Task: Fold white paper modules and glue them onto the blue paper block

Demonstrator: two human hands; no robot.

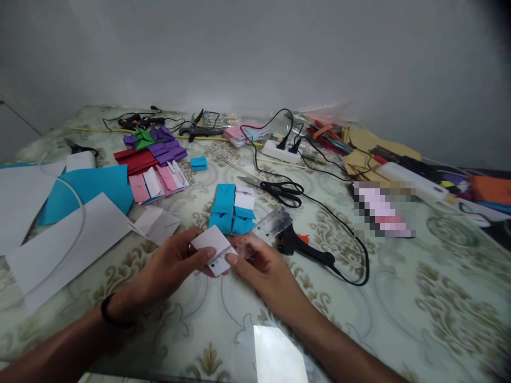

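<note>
You're in dim, flat, greyish light, source out of frame: wall [255, 58] muddy grey, fading to a black corner [505, 21] at 2 o'clock, shadows soft below your left hand [171, 260] and right hand [269, 266]. One hot spot [279, 356] at 6 o'clock, near blown out, looks like glare on your tablecloth [383, 319]; can't confirm. Your wide lens stretches things toward 3 and 9 o'clock, 12 o'clock clutter [199, 127] is soft, right fingertips blur slightly, and you've got a pixelated block [381, 210] at 3 o'clock.
</note>
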